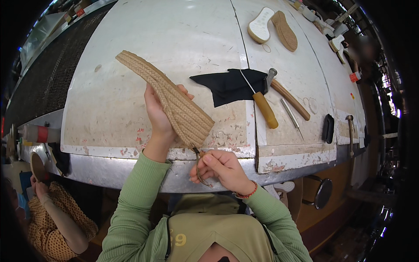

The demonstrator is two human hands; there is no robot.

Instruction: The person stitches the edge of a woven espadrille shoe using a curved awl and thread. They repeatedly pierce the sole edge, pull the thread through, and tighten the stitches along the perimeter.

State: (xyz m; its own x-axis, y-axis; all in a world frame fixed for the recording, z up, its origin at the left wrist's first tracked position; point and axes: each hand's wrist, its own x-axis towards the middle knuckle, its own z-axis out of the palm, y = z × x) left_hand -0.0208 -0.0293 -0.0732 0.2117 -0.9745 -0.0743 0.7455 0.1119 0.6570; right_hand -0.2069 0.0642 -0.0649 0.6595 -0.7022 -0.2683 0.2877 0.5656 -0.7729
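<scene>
Braided jute sole, already fully woven, gripped in left hand above the bench; loose cord end pinched in right hand, not yet trimmed or tucked.

White worktable, surface stained and scuffed. Black cloth near centre. At its 3 o'clock: yellow-handled knife, wooden-handled hammer, thin metal rod. At 1 o'clock from the cloth, two soles side by side. Co-worker's patterned sleeve at 7 o'clock.
</scene>
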